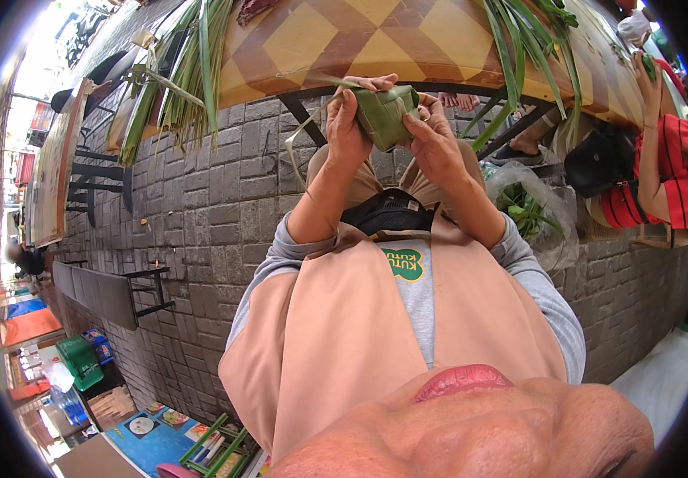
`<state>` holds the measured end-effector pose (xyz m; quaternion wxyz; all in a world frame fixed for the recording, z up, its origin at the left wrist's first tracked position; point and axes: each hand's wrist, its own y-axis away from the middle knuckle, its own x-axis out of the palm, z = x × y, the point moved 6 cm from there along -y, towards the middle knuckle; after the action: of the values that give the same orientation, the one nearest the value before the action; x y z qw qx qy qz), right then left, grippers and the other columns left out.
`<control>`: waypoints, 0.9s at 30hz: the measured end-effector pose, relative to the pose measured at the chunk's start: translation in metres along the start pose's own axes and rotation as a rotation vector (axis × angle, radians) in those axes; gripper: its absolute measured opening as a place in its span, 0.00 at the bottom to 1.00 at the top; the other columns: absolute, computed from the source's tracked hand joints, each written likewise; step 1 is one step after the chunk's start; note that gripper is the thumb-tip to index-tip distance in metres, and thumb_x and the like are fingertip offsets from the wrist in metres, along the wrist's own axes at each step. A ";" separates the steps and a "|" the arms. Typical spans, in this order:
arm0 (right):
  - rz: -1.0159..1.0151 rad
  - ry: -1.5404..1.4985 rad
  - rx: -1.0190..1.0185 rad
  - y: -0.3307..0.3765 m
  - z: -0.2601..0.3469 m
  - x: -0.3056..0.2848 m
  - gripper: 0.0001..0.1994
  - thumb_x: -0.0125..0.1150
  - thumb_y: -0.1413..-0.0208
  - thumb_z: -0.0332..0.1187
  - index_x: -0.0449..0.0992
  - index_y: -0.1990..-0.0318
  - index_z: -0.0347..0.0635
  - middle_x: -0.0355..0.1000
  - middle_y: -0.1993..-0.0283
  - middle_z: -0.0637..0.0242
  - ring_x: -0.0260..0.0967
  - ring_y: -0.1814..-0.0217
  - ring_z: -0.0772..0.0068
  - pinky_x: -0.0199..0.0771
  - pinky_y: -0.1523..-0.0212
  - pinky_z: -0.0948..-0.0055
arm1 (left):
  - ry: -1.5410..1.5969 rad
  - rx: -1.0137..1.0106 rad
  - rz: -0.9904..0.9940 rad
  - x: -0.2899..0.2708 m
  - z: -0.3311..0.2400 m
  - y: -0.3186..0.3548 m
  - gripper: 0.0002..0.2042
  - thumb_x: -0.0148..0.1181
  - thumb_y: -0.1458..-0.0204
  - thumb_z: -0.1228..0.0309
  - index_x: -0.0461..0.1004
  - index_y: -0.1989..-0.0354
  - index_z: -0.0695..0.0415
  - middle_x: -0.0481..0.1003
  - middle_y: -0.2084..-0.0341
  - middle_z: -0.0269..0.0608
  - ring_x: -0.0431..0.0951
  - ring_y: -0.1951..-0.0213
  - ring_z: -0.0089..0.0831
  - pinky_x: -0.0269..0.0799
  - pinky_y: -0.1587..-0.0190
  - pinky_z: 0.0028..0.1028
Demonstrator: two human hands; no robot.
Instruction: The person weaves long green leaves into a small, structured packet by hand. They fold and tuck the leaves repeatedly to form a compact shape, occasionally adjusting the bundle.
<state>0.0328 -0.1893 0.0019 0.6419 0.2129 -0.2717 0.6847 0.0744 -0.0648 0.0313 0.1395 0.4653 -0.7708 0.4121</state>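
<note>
A green ketupat pouch [386, 118], woven from flat palm-leaf strips into a boxy shape, is held up between both hands above my knees. My left hand [348, 131] is closed on its left side, the thumb upright against the weave. On the other side my right hand [438, 145] grips it, thumb pressed to the front face and fingers mostly behind. A thin pale leaf strip [291, 151] trails down beside my left wrist. The pouch hides some fingertips of both hands.
Ahead is a table [304, 36] with a brown and yellow diamond pattern. Long palm leaves [188, 72] hang off its left part, more leaves [531, 48] off its right. A clear plastic bag [555, 239] holds greenery by my right knee. Another person's red-striped clothing [666, 171] shows at right; a dark bench [101, 291] stands left.
</note>
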 end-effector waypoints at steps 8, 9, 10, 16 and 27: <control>0.210 0.837 -0.835 0.042 0.041 0.041 0.20 0.60 0.49 0.23 0.61 0.50 0.38 0.62 0.43 0.51 0.62 0.42 0.60 0.59 0.42 0.59 | 0.079 0.050 -0.337 -0.036 -0.007 0.001 0.15 0.53 0.41 0.58 0.72 0.63 0.60 0.76 0.64 0.46 0.77 0.56 0.42 0.73 0.51 0.43; 0.271 0.795 -0.821 0.045 0.037 0.048 0.21 0.60 0.52 0.20 0.61 0.50 0.39 0.63 0.45 0.52 0.61 0.42 0.54 0.59 0.41 0.60 | 0.089 0.056 -0.346 -0.036 -0.007 0.000 0.14 0.54 0.42 0.59 0.72 0.63 0.60 0.76 0.65 0.46 0.77 0.56 0.42 0.73 0.51 0.42; 0.279 0.849 -0.778 0.047 0.034 0.052 0.21 0.60 0.52 0.20 0.62 0.50 0.39 0.63 0.45 0.52 0.61 0.41 0.52 0.60 0.41 0.59 | 0.098 0.061 -0.355 -0.037 -0.007 -0.001 0.14 0.54 0.42 0.60 0.73 0.63 0.60 0.76 0.65 0.46 0.77 0.57 0.42 0.74 0.52 0.42; 0.318 1.077 -0.774 0.047 0.033 0.060 0.22 0.61 0.56 0.21 0.65 0.51 0.40 0.63 0.44 0.52 0.58 0.39 0.45 0.57 0.39 0.54 | 0.053 0.050 -0.421 -0.039 -0.012 0.000 0.11 0.55 0.41 0.63 0.73 0.64 0.61 0.77 0.72 0.44 0.79 0.65 0.38 0.77 0.59 0.39; 0.275 1.055 -0.300 0.038 0.042 0.039 0.11 0.53 0.45 0.24 0.70 0.53 0.37 0.71 0.54 0.52 0.69 0.51 0.51 0.67 0.48 0.65 | -0.453 -0.545 0.209 0.012 0.054 0.065 0.04 0.55 0.44 0.72 0.75 0.67 0.59 0.73 0.70 0.31 0.70 0.59 0.19 0.67 0.55 0.23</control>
<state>-0.0108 -0.1876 0.0556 0.6190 -0.2891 -0.0337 0.7295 0.0234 -0.0987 -0.0282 0.0413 0.4095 -0.9069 0.0901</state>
